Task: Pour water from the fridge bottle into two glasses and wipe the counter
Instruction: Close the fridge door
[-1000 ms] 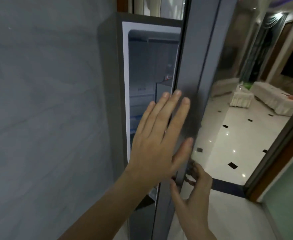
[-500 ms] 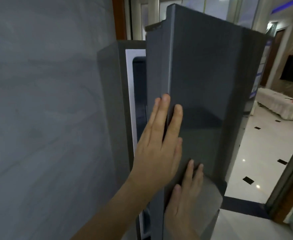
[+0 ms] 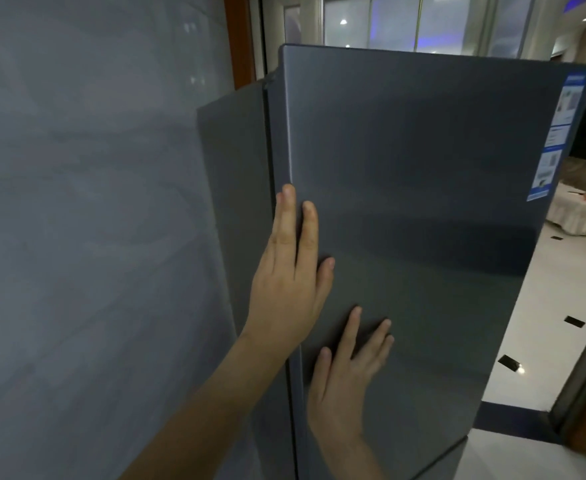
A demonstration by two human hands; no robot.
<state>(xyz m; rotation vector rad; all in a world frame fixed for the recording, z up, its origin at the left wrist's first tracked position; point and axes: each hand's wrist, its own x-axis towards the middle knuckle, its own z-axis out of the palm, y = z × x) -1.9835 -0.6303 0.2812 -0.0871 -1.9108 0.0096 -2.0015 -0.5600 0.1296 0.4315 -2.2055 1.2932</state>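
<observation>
Fridge door (image 3: pixel 423 220) fills centre and right of frame, dark grey, glossy, faint reflections on it. Its left edge sits against the fridge cabinet side (image 3: pixel 232 202), thin dark seam between them, no interior visible. Looks closed or all but closed; can't tell if it's fully seated.

Left hand (image 3: pixel 289 285) at centre frame, flat on the door near its left edge. Fingers straight and together, pointing up, thumb out to the right against the panel. Holds nothing, palm pressing on the surface.

Right hand (image 3: pixel 345 382) lower centre, just below and slightly right of the left hand, not touching it. Fingers straight, slightly spread, pointing up and right, flat on the door. Holds nothing either.

Both forearms come in from the bottom edge of frame.

Fridge bottle, glasses and counter: none in view. Door hides whatever is inside the fridge.

Blue and white sticker (image 3: pixel 558 133) runs down the upper right edge of the door; text too small to read.

Grey marbled wall (image 3: pixel 87 220) takes the whole left of frame, touching the cabinet side. Glossy white floor (image 3: pixel 544 323) with small black inset tiles at right. White-draped furniture (image 3: pixel 582 216) at far right edge, partly cut off. Windows (image 3: pixel 405 22) along the top behind the fridge.
</observation>
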